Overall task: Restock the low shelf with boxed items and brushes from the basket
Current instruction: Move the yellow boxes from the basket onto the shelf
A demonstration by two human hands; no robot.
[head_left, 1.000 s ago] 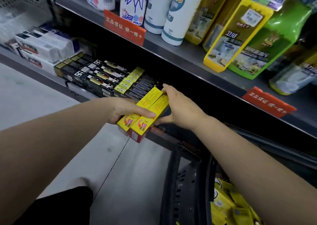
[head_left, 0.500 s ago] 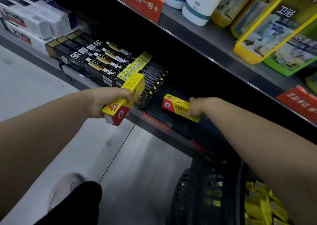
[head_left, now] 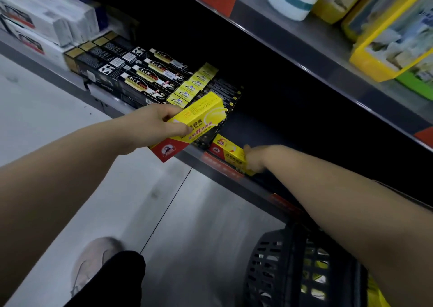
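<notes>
Left grip (head_left: 159, 121) was clenched on the first yellow box (head_left: 199, 119), thumb on top, and the box hung tilted in the air, red end toward me, in front of the black boxes (head_left: 140, 77) and the little yellow cartons (head_left: 192, 86). It was not on the low shelf (head_left: 253, 128) yet. Further right, the second yellow box (head_left: 228, 150) lay at the shelf's front lip, just beside the dark stack, and my right grip (head_left: 254, 159) was clamped on its right-hand end.

The way I read it, the right one had to go first: slide it back off the lip, square its long side to the stack, then let go. The left box needed to be level before going in. Tilted, its corner looked likely to clip those cartons. I'd lay it snug against its twin, label up. Down at the right, the basket (head_left: 281, 259) showed more yellow packs through its mesh.
</notes>
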